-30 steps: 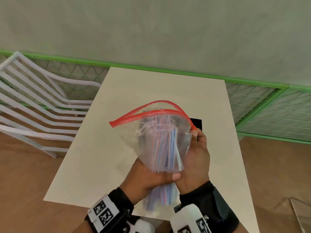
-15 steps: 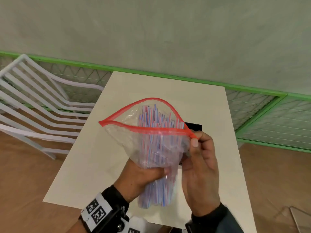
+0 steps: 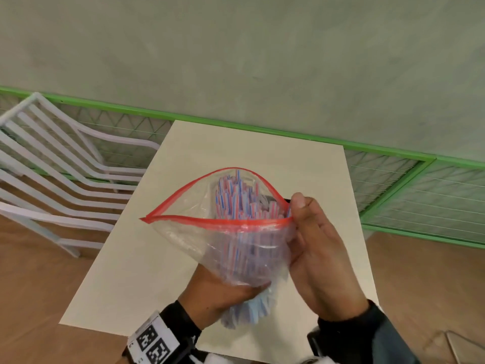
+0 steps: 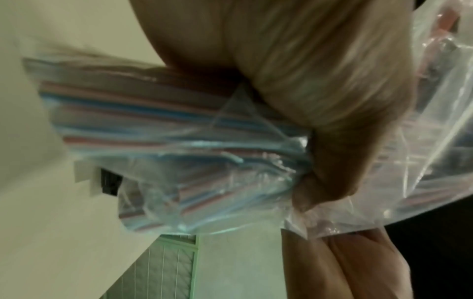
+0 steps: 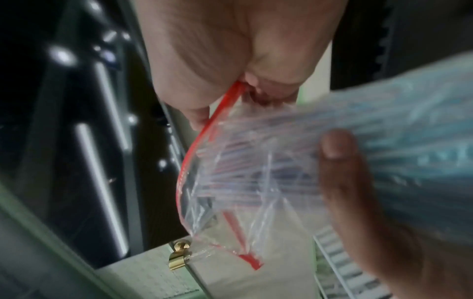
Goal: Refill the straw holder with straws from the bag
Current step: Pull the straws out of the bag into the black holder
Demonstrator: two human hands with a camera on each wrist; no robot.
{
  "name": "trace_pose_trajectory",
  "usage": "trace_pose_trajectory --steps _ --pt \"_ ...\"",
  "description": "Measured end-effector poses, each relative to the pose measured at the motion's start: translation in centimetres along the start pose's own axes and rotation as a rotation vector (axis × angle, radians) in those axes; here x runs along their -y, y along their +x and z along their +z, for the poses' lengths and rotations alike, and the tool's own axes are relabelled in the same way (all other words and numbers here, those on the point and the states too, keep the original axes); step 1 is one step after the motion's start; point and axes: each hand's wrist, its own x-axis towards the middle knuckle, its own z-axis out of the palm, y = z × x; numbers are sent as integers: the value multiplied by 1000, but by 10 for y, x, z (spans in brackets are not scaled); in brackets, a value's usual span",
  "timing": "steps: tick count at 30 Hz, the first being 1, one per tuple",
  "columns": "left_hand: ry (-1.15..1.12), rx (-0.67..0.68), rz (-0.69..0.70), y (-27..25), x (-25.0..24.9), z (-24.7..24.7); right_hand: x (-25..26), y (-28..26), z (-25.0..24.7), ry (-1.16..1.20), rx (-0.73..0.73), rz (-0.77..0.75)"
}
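A clear zip bag [image 3: 210,240] with a red zip rim is held upright above the cream table [image 3: 262,151], its mouth gaping wide. Red, white and blue striped straws [image 3: 240,195] stand bunched inside, tips near the rim. My left hand [image 3: 223,292] grips the bag's lower part around the straw bundle [image 4: 158,125]. My right hand [image 3: 301,214] pinches the right end of the red rim [image 5: 230,95] between thumb and fingers. A black object [image 3: 287,200], barely visible behind the bag and thumb, sits on the table; I cannot tell what it is.
A white slatted chair [image 3: 52,179] stands left of the table. A green-framed wire fence [image 3: 420,190] runs behind and to the right, under a grey-green wall. Wooden floor surrounds the table.
The bag's mouth has spread from a narrow slit to a wide opening. My right hand slid up from the bag's side to its rim's right end. The straw tips now show.
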Motion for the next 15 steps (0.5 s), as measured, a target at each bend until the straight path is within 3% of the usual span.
trace_pose_trajectory --steps 4,9,12,15 --pt "31 -3 -28 2 0 0 -15 0 -1 222 47 83" --pt "116 11 21 0 -8 -9 9 11 -19 -261 250 -37" --pt "94 47 17 -1 -13 -13 27 15 -22 -401 408 -55" --pt "122 23 40 5 -16 -10 29 14 -14 -484 399 -180"
